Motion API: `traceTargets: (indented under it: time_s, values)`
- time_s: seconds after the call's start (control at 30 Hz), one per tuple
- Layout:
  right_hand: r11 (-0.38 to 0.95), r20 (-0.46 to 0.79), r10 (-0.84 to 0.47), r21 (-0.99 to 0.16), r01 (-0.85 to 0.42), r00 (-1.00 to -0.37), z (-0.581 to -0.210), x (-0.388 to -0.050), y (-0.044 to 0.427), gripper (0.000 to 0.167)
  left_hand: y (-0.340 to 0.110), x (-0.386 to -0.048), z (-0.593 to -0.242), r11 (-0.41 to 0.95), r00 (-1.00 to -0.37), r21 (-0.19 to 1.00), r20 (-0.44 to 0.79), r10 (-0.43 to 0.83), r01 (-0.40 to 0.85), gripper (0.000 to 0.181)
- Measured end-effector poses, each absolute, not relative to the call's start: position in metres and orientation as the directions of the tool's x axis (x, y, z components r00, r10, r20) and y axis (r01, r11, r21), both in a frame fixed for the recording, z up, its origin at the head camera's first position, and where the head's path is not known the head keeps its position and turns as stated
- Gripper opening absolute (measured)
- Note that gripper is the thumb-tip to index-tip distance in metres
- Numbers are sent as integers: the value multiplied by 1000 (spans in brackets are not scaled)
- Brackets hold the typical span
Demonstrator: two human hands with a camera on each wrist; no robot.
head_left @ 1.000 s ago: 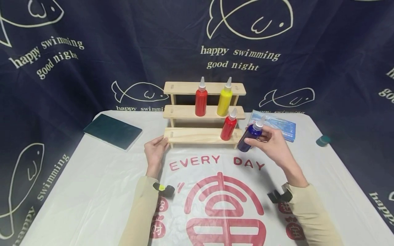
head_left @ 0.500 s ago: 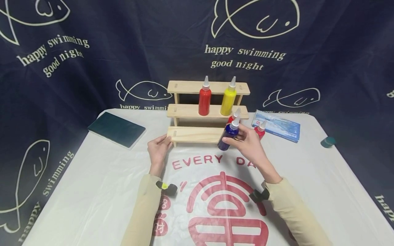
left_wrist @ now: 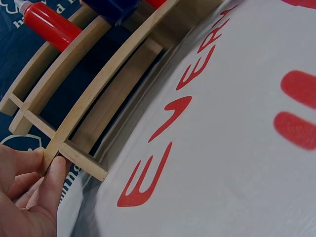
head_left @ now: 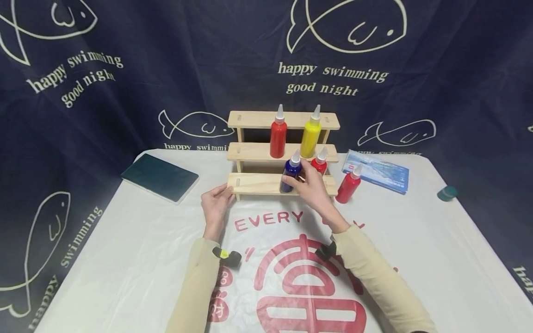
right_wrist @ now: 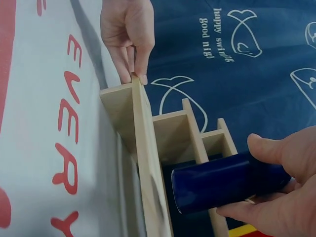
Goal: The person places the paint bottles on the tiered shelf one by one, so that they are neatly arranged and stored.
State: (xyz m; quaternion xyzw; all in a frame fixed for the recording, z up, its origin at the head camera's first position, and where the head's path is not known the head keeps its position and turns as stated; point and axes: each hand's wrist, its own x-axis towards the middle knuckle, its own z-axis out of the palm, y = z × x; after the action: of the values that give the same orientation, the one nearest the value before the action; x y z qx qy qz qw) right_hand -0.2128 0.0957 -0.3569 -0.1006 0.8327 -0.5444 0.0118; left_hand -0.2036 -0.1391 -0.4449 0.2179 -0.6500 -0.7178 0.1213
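Note:
My left hand (head_left: 216,207) pinches the left end of the lowest step of a three-tier wooden display stand (head_left: 256,182). In the left wrist view, thumb and fingers grip that corner. My right hand (head_left: 313,188) holds a dark blue squeeze bottle (head_left: 293,169) with a clear pointed nozzle. It is over the lowest step, nearly upright; in the right wrist view a small gap shows under its base (right_wrist: 185,192). Right of it a red bottle (head_left: 319,165) on that step is partly hidden by my hand. On the middle step stand a red bottle (head_left: 278,139) and a yellow bottle (head_left: 310,138).
Another red bottle (head_left: 349,187) stands on the white-covered table just right of the stand. Behind it lies a blue-and-white flat box (head_left: 379,172). A green cap-like object (head_left: 447,194) sits far right, a dark green tablet-shaped item (head_left: 160,176) at left. A navy curtain hangs behind.
My right hand has carried the blue bottle leftward from the stand's right end to over the lowest step, uncovering the red bottle on the table. The left hand keeps its grip on the stand.

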Motion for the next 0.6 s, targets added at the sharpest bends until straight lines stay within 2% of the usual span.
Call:
traceTargets:
  time_s: [0.17,0.6]
  values:
    - [392,54,-148,-914,-108,-988,-361,-217,89,60,-139,-205,-445,-135,-876,986,-151,-459,-100,31]
    - [421,56,-117,-902,-100,-992,-371,-225,84,56,-138,-203,-444,-124,-869,985,-163,-468,-117,30]
